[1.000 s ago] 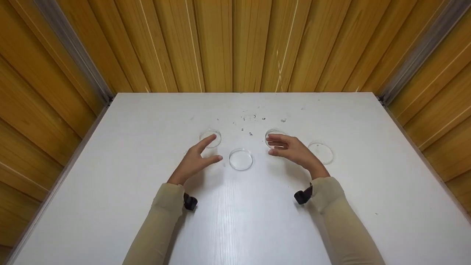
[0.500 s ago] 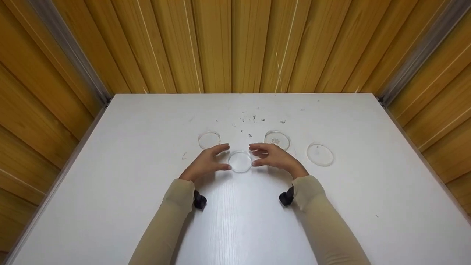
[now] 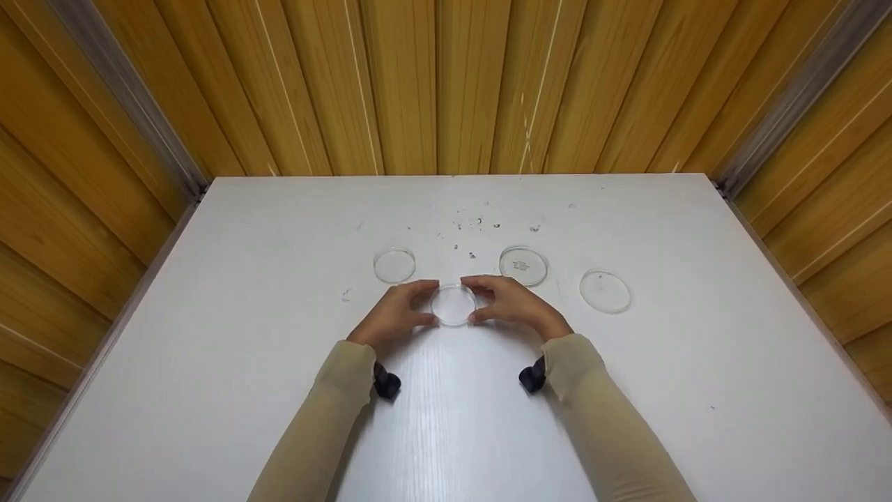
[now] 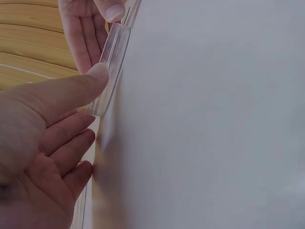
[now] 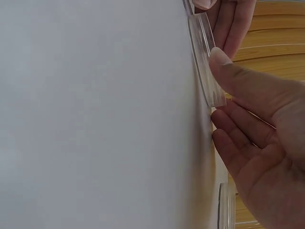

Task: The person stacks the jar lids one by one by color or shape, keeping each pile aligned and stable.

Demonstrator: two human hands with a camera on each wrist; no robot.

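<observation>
A clear petri dish (image 3: 453, 307) sits between the two hands at the middle of the table. My left hand (image 3: 398, 312) grips its left side, thumb at the near rim and fingers at the far side. From the right, my right hand (image 3: 512, 303) holds it the same way. In the left wrist view the left thumb presses the wall of the dish (image 4: 113, 67). The right wrist view has the right thumb against the wall of the dish (image 5: 205, 62). Whether the dish is lifted off the table cannot be told.
Further clear round dishes lie on the white table (image 3: 244, 335): one at back left (image 3: 394, 265), one at back right (image 3: 524, 266) with a mark in it, and a shallow one at the right (image 3: 605, 291). Small dark specks (image 3: 472, 255) lie behind. Wood-look panels (image 3: 404, 84) border the table.
Both hands have come inward, from beside the outer dishes to the middle dish, and have closed on its two sides. The dishes look to have stayed in place.
</observation>
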